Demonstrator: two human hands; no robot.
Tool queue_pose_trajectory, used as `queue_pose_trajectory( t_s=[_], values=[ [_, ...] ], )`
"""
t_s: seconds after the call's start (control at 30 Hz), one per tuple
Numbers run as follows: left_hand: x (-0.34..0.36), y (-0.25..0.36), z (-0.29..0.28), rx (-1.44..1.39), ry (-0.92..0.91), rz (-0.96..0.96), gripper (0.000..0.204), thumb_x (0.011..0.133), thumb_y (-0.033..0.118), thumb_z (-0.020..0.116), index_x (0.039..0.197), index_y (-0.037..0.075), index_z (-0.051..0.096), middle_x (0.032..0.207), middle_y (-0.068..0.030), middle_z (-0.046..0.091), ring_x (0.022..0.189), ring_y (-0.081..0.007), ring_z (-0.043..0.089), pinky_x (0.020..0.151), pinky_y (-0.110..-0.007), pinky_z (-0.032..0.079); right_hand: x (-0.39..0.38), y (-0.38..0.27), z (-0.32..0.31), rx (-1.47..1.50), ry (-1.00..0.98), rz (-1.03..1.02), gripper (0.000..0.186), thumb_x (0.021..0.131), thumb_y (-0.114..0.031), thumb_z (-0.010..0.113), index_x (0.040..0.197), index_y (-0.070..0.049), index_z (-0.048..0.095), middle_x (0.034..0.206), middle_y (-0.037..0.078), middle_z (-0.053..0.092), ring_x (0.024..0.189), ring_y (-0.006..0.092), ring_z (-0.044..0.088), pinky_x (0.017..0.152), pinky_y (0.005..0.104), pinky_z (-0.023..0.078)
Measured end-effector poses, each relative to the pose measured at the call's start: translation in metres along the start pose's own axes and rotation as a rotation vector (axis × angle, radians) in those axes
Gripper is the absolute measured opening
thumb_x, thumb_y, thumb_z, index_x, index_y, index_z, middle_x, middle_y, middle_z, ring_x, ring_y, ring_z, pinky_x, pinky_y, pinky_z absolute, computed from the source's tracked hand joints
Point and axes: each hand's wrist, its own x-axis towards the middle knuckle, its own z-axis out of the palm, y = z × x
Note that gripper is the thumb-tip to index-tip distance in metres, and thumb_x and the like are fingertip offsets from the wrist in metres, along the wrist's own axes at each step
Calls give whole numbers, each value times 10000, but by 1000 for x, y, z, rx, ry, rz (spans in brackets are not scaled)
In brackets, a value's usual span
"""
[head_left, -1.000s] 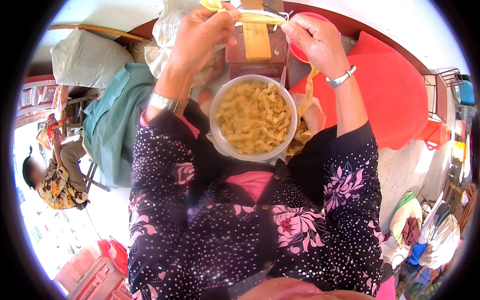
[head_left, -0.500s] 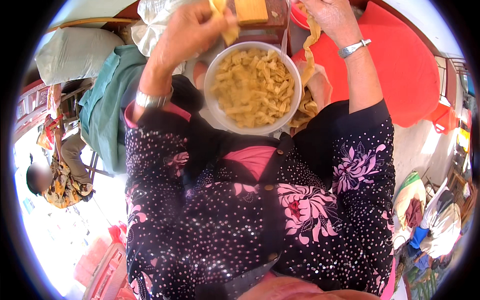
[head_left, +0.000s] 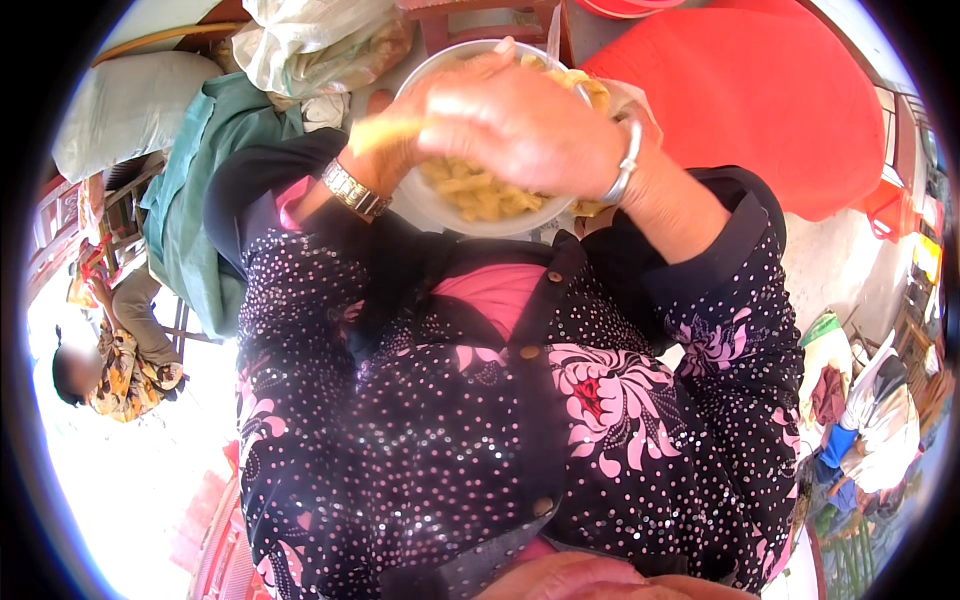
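A white bowl (head_left: 447, 212) filled with short, pale yellow food pieces (head_left: 490, 198) sits in front of my lap. My right hand (head_left: 530, 125), with a silver bangle at its wrist, crosses leftward over the bowl and is blurred. At its fingertips is a smeared yellow food strip (head_left: 383, 131), which the fingers appear to grip. My left hand (head_left: 385, 165), wearing a metal watch, lies partly behind the right hand at the bowl's left side. Most of its fingers are hidden, so its grip does not show. More yellow strips (head_left: 592, 92) lie at the bowl's far right rim.
A large red round surface (head_left: 745, 110) spreads at the right. Beyond the bowl stands a dark red wooden stool (head_left: 436, 28); a red basin (head_left: 630, 8) is at the top edge. White plastic bags (head_left: 320, 45) and green cloth (head_left: 195, 200) are at the left. Another person (head_left: 125, 370) sits farther left.
My right hand has swung left and down from the upper right, across the bowl. My left hand has come down toward the bowl's left side, and the two hands now overlap.
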Motion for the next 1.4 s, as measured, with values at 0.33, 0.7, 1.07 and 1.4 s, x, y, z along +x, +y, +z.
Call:
queue_pose_trajectory(
  t_s=[0.33,0.7,1.07,1.4],
  values=[
    [12,8,-4,109,-110,235,267,921,183,529,1102,-11,549,1015,-80,614,912,-149,601,802,-275,492,-12,-23,3,57,443,15,187,895,-252,540,845,-76,581,687,117,562,646,306,575,566,372,451],
    [-8,60,31,689,187,626,120,870,-6,516,939,-12,613,841,20,597,753,-56,553,671,-204,457,10,-21,-34,509,617,591,360,972,-344,386,936,-31,561,732,-21,528,589,69,480,514,221,394],
    [-10,63,30,1272,457,1103,78,813,18,619,873,-6,574,819,-44,567,752,-113,542,652,-247,442,5,5,-61,665,135,627,424,936,-475,415,893,-81,563,616,-48,416,497,42,343,442,198,269],
    [-7,60,25,153,99,677,163,875,107,617,1009,50,544,872,-5,602,774,-79,571,699,-193,477,10,-9,-61,518,187,510,423,864,-457,600,992,-65,510,730,1,566,562,44,544,469,162,440]
  ],
)
